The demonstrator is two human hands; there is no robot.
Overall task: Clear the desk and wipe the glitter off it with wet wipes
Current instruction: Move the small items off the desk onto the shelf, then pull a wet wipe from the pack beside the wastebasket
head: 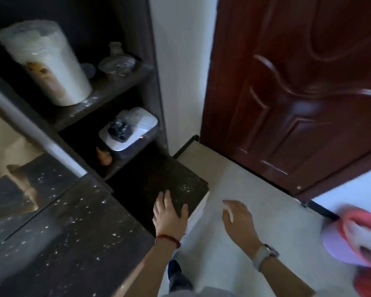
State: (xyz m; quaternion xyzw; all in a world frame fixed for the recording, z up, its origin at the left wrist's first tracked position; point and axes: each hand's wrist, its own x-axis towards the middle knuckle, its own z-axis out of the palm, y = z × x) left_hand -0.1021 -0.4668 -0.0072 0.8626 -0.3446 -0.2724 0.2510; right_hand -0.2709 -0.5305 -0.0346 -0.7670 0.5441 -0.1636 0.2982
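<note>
A dark desk top (pixel 69 234) fills the lower left, sprinkled with shiny glitter specks. To its right a lower dark surface (pixel 159 181) juts toward the floor, with a few glitter specks on it. My left hand (pixel 169 213) lies flat on this lower surface near its front corner, fingers spread, holding nothing. A red bead bracelet sits on that wrist. My right hand (pixel 238 217) hovers over the pale floor to the right, fingers apart and empty, with a watch on the wrist. No wet wipes are visible.
Dark shelves rise behind the desk: a tall white tub (pixel 45 61) and a glass bottle (pixel 117 61) above, a white device (pixel 129 129) below. A red-brown door (pixel 298 93) stands at right. A pink and lilac object (pixel 356 239) lies on the floor.
</note>
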